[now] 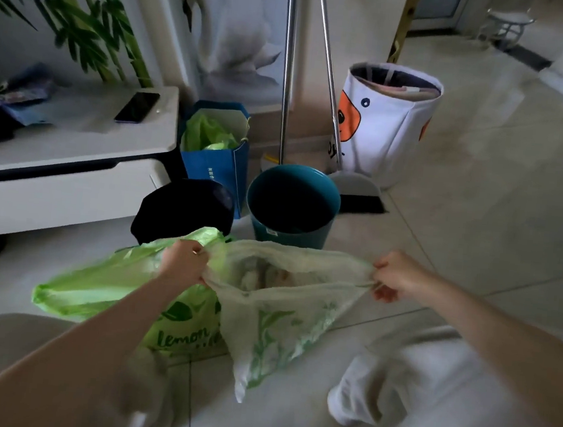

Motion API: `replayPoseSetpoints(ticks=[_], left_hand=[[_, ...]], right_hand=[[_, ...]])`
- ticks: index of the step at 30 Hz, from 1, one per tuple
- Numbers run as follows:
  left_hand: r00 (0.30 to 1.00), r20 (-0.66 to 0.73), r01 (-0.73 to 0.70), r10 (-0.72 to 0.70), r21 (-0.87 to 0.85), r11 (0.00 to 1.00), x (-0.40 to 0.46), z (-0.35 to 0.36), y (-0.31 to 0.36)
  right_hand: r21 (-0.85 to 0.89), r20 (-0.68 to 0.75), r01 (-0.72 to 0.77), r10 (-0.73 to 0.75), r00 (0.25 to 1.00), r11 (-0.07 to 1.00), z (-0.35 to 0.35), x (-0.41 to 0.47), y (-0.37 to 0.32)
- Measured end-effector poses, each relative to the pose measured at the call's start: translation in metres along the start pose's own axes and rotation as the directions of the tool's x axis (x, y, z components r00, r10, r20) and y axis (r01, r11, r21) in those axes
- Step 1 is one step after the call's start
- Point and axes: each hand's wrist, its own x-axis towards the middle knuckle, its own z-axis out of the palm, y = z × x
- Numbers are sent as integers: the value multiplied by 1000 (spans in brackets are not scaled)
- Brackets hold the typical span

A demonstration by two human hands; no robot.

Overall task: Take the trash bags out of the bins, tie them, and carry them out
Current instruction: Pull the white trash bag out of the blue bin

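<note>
A pale translucent trash bag [276, 319] with green leaf print hangs in front of me, its mouth stretched wide. My left hand [184, 260] grips the bag's left rim and my right hand [394, 276] pinches the right rim. Crumpled waste shows inside. Behind it on the floor lies a bright green bag [101, 289] printed "lemon". A teal bin [293, 206] stands empty just beyond, with a black bin [184, 209] to its left.
A blue paper bag [217, 169] with green plastic inside stands by the wall. A broom and dustpan [355, 186] lean behind the teal bin, beside a white fabric basket [388, 123]. A white cabinet [68, 158] with a phone is at left. My knees frame the bottom.
</note>
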Motion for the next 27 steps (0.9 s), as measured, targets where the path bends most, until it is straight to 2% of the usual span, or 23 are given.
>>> replayPoseSetpoints(ticks=[3, 7, 11, 13, 16, 18, 20, 22, 27], left_hand=[[999, 54, -2, -2, 89, 996, 2, 5, -18], [989, 150, -44, -2, 302, 952, 6, 6, -20], [992, 119, -94, 38, 508, 856, 17, 11, -10], [994, 100, -90, 42, 546, 833, 21, 17, -2], [993, 97, -107, 63, 565, 818, 23, 27, 9], [989, 132, -129, 71, 509, 851, 25, 34, 17], [981, 174, -152, 82, 444, 883, 28, 41, 23], [977, 190, -166, 96, 396, 903, 33, 45, 25], [977, 203, -120, 60, 299, 947, 32, 50, 31]], right_hand=[[-55, 43, -9, 11, 999, 998, 12, 9, -1], [51, 107, -110, 104, 989, 993, 20, 11, -1], [110, 157, -144, 126, 979, 984, 22, 3, -5], [57, 156, -59, 50, 986, 997, 20, -2, -6], [-71, 235, 163, -142, 962, 984, 17, -9, -9], [-192, 283, 308, -247, 927, 932, 17, -11, -10], [-367, 321, 427, -318, 892, 826, 19, -6, -7], [-482, 352, 496, -359, 865, 722, 22, 0, -1], [-530, 375, 533, -381, 845, 660, 26, 6, 5]])
